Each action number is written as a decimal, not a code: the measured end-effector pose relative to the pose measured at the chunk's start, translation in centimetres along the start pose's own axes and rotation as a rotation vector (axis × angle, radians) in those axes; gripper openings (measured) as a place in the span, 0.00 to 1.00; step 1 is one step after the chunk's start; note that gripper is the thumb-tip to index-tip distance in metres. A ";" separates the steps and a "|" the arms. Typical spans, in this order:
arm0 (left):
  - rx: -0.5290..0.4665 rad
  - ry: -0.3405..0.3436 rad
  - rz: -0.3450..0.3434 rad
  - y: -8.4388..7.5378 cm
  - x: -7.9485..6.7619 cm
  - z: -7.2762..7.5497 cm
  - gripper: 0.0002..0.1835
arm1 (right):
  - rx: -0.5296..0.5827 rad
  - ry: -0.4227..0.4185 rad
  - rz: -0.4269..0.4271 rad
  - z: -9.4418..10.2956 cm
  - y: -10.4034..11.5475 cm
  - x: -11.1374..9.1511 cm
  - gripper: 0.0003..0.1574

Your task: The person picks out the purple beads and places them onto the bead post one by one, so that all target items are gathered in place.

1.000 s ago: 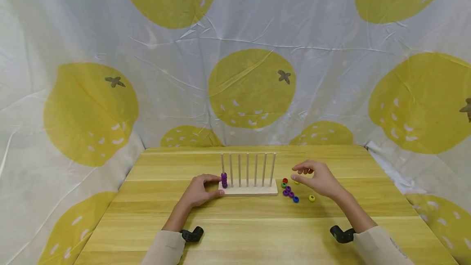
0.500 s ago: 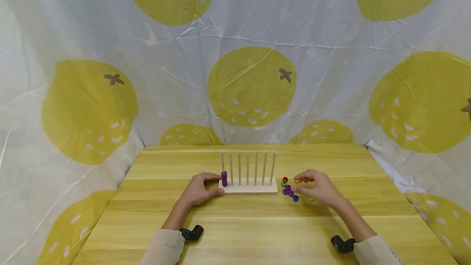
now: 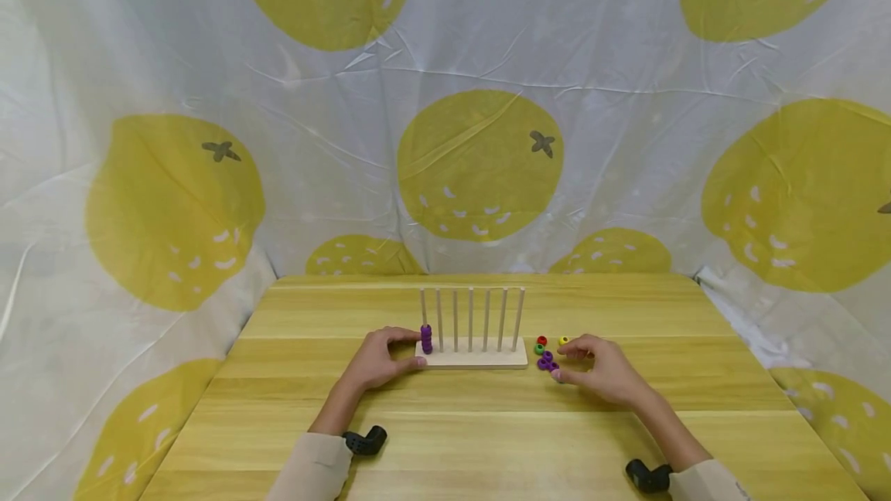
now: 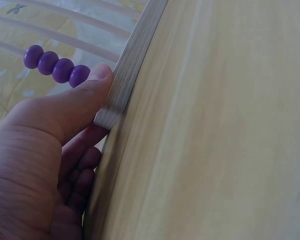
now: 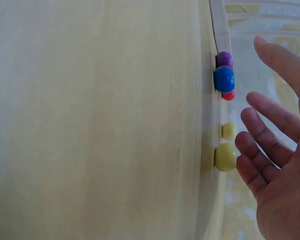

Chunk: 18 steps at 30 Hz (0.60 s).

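My left hand grips the left end of a pale wooden peg stand, its thumb at the front of the base. Several purple beads are stacked on the leftmost peg; the other pegs are bare. Just above the loose beads right of the stand hovers my right hand, thumb and fingers apart, nothing held. Near it lie purple beads, a green bead, a red bead and a yellow bead. A blue bead and a nearer yellow bead show in the right wrist view.
Everything rests on a wood-grain table. A pale curtain printed with large yellow fruit hangs behind it and at both sides. Each wrist wears a black camera mount.
My right hand has come lower and nearer the front of the table; its thumb now covers most of the blue bead in the head view. The left hand keeps its hold on the stand.
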<state>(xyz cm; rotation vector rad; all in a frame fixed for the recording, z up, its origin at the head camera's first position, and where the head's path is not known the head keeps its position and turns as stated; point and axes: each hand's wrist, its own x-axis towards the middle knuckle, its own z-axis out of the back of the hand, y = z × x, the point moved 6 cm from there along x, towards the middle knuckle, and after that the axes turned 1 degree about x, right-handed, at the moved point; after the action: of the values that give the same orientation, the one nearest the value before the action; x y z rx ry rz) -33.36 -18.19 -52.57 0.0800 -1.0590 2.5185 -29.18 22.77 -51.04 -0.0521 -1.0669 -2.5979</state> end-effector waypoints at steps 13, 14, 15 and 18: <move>0.003 -0.009 0.012 0.2 0.1 0.1 0.27 | 0.000 0.024 -0.013 -1.2 0.0 0.5 0.23; 0.002 -0.007 0.012 0.2 0.1 0.1 0.27 | -0.002 0.026 -0.008 -1.3 0.0 0.6 0.21; 0.002 -0.006 0.011 0.2 0.1 0.1 0.27 | -0.002 0.029 -0.004 -1.4 0.0 0.6 0.20; 0.000 -0.004 0.006 0.2 0.0 0.0 0.27 | -0.007 0.028 -0.012 -1.6 0.0 0.7 0.18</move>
<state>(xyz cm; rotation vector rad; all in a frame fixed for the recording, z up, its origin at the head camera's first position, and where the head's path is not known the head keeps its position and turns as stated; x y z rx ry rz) -33.44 -18.27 -52.72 0.0815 -1.0619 2.5254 -29.68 21.50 -52.11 -0.0112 -1.0518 -2.6057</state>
